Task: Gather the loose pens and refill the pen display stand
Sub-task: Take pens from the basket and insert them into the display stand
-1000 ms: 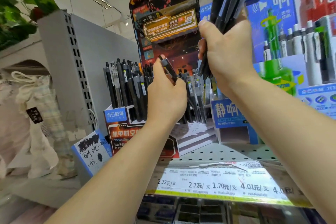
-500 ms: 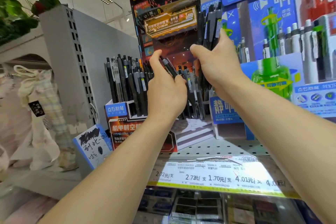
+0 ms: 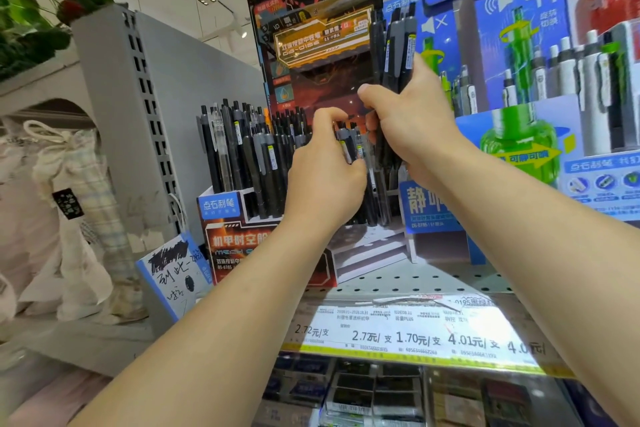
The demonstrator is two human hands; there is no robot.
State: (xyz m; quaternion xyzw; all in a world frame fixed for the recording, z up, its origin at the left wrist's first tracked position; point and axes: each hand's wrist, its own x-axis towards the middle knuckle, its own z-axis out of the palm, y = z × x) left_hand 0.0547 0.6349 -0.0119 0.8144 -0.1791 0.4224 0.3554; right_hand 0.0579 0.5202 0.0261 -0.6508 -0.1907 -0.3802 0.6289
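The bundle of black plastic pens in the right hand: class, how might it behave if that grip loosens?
The bundle of black plastic pens would probably splay, since only the right hand binds them. Their smooth barrels likely slide past each other. Being slim and stiff, they should drop straight toward the orange-and-black cardboard pen display stand.

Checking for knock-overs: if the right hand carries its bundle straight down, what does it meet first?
Probably the pens already standing in the display stand, beside the left hand; depth is unclear. The right hand grips its bundle upright.
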